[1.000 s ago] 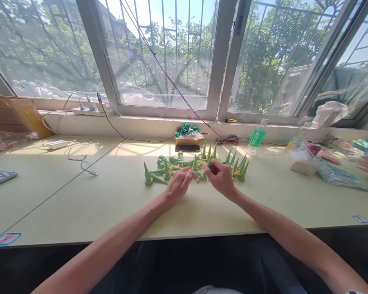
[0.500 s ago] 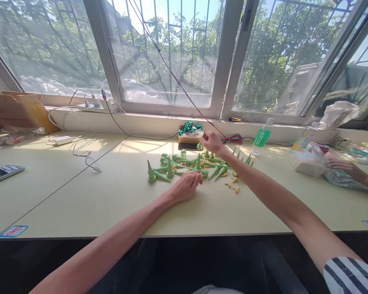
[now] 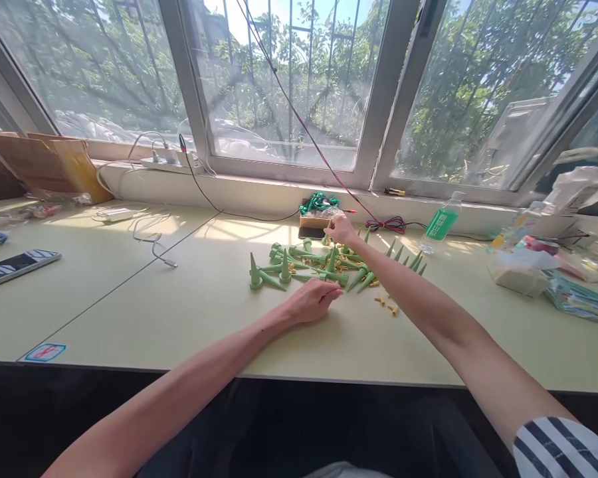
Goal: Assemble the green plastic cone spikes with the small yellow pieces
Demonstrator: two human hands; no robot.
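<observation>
Several green plastic cone-shaped spikes lie in a pile in the middle of the table, and a few stand upright, among them one green spike (image 3: pixel 255 273) at the left end. My right hand (image 3: pixel 343 230) is over the far side of the pile, its fingers pinched on a green spike (image 3: pixel 327 236) held point up. Small yellow plastic pieces (image 3: pixel 393 310) are scattered among the spikes and at the pile's near right. My left hand (image 3: pixel 311 301) rests on the table at the near edge of the pile, fingers curled; whatever they may hold is hidden.
Behind the pile stands a small box (image 3: pixel 306 222) with green bands. A bottle with a green label (image 3: pixel 441 226) and a coiled cable (image 3: pixel 393 224) are to its right. Further right are plastic bags (image 3: pixel 585 302) and a white container (image 3: pixel 521 275). A phone (image 3: pixel 17 267) lies left.
The view has shifted slightly left. My right hand has moved a little left relative to the box, still with the green spike. Another person's hand at the right is no longer seen there.
</observation>
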